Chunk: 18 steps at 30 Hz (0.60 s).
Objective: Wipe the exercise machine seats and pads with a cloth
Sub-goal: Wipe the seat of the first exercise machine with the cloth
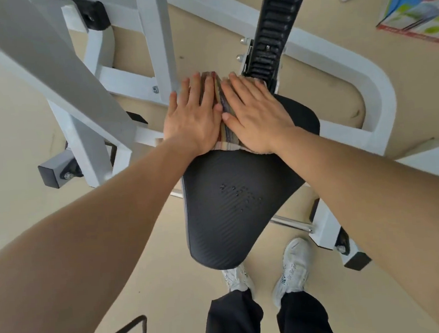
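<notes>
A black textured seat pad [230, 210] of a white-framed exercise machine fills the middle of the head view. A striped multicoloured cloth [225, 131] lies on the pad's far end. My left hand [195, 118] and my right hand [255, 115] rest flat on the cloth side by side, fingers spread and pointing away from me. They press the cloth against the pad; only a strip between the hands and a fringe at the wrists shows. Most of the cloth is hidden under my palms.
White steel frame tubes [378, 115] curve around the seat's far and right sides. A black ribbed adjustment rail [275, 28] rises beyond the cloth. A chrome bar [289, 222] runs under the seat. My white shoes [293, 266] stand on the beige floor. A colourful box [419, 5] lies top right.
</notes>
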Each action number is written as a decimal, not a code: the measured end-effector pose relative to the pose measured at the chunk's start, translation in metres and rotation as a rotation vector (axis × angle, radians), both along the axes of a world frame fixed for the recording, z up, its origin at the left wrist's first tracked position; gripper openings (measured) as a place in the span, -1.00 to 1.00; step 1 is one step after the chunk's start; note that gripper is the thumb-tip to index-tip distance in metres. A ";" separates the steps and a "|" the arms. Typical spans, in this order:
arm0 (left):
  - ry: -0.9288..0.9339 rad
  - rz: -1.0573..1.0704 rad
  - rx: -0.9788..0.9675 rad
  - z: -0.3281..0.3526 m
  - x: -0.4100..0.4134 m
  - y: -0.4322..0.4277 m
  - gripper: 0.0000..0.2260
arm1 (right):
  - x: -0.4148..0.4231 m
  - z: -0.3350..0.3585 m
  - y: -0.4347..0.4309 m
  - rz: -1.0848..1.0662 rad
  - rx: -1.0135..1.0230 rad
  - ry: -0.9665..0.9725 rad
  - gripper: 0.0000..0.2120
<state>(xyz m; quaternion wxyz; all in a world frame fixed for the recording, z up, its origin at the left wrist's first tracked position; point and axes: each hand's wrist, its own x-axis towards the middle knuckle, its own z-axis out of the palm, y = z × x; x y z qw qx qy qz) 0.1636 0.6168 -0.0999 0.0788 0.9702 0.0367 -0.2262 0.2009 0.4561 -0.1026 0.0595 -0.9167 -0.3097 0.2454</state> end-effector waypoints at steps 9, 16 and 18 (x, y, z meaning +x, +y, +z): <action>0.034 -0.150 -0.023 0.020 -0.040 -0.044 -0.45 | -0.068 0.025 -0.055 -0.211 -0.052 0.065 -0.36; 0.005 -0.212 -0.040 -0.006 0.009 -0.049 -0.45 | -0.021 -0.004 -0.050 -0.406 -0.076 0.024 -0.36; 0.022 -0.237 -0.061 0.001 0.001 -0.050 -0.45 | -0.037 0.004 -0.051 -0.447 -0.092 0.048 -0.35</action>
